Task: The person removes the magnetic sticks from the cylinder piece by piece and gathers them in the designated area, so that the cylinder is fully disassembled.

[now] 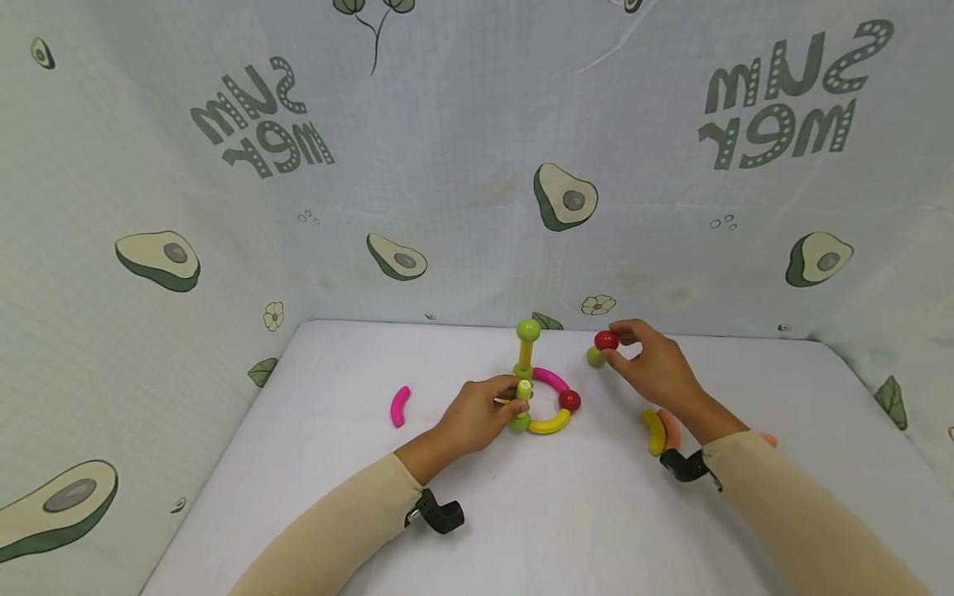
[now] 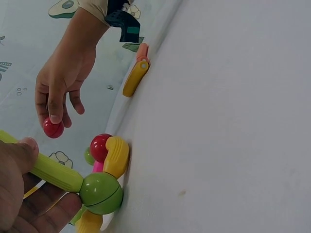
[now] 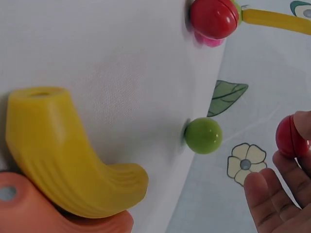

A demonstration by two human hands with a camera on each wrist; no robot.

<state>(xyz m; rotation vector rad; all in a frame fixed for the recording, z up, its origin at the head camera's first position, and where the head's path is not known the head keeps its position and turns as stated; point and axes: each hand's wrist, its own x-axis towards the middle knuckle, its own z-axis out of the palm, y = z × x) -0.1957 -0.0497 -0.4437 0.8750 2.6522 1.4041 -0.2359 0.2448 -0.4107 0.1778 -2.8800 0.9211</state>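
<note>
My left hand [image 1: 471,420] holds an upright light green rod [image 2: 57,173] between thumb and fingers. The rod's base meets a green ball [image 2: 101,193] on a ring of toy pieces lying on the table. This ring has a yellow curved piece [image 1: 550,425], a red ball [image 1: 570,401] and a pink curved piece [image 1: 551,379]. At its far side a yellow rod [image 1: 526,354] stands up, topped by a green ball [image 1: 528,329]. To the right, my right hand [image 1: 662,368] pinches a separate red ball [image 1: 606,340] above the table, near a loose green ball [image 3: 203,135].
A loose pink curved piece [image 1: 400,406] lies left of the ring. Beside the right forearm are a yellow curved piece [image 1: 655,433] and an orange one [image 1: 672,430] touching it; another orange piece [image 1: 770,439] is mostly hidden by the sleeve. Patterned cloth [image 1: 477,248] hangs behind the table.
</note>
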